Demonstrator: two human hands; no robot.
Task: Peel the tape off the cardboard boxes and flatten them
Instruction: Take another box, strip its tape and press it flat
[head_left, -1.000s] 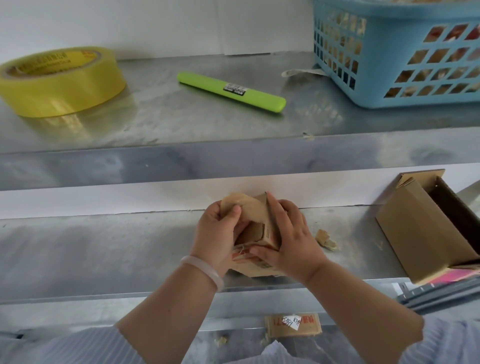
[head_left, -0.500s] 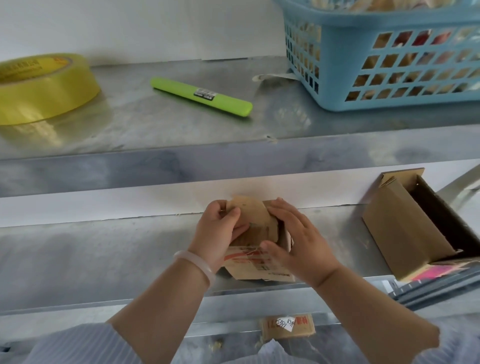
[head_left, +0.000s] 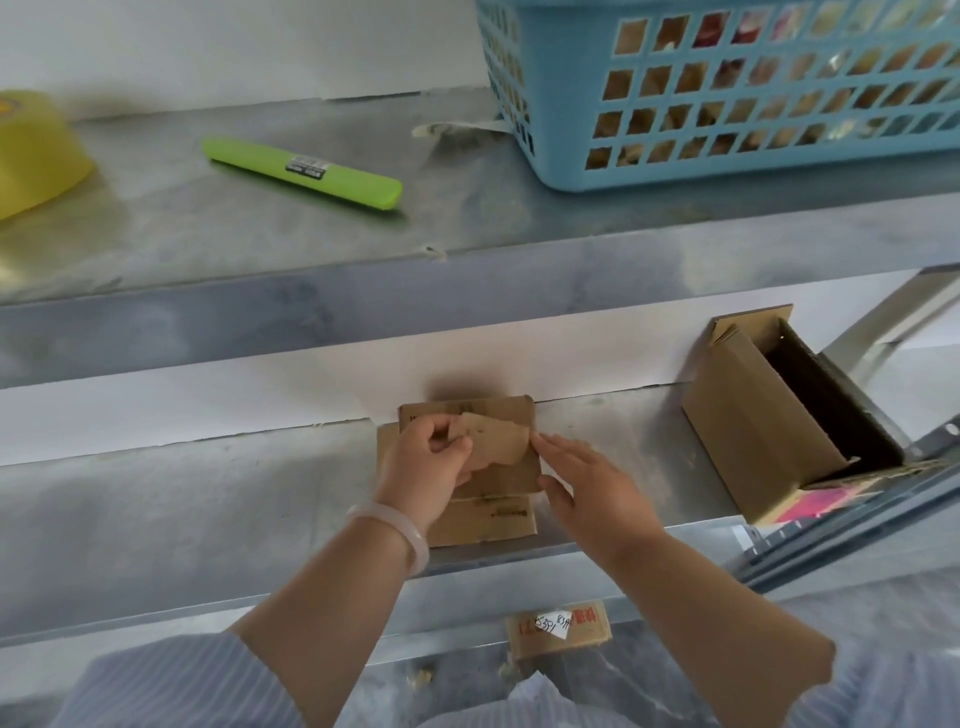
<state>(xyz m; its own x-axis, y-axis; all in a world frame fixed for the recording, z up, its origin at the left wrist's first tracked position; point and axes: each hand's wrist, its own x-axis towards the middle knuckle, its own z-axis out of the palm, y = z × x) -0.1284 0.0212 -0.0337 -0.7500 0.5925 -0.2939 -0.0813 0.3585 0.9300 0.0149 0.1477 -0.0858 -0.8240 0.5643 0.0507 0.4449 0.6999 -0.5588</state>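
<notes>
A small brown cardboard box (head_left: 498, 512) lies pressed flat on the lower metal shelf (head_left: 182, 499), in the middle of the view. My left hand (head_left: 428, 467) pinches a torn brown strip of peeled tape (head_left: 496, 441) above the flat box. My right hand (head_left: 582, 480) hovers with straight fingers at the box's right edge, its fingertips close to the strip's end. An open, unflattened cardboard box (head_left: 748, 415) lies on its side at the right end of the same shelf.
On the upper shelf lie a green utility knife (head_left: 301, 172), a yellow tape roll (head_left: 31, 156) at the far left and a blue plastic basket (head_left: 727, 93) filled with scraps. Another small taped box (head_left: 558, 626) sits below the lower shelf.
The small box went from folded up between both hands to lying flat on the shelf. My right hand let go of it and opened. My left hand keeps the torn strip.
</notes>
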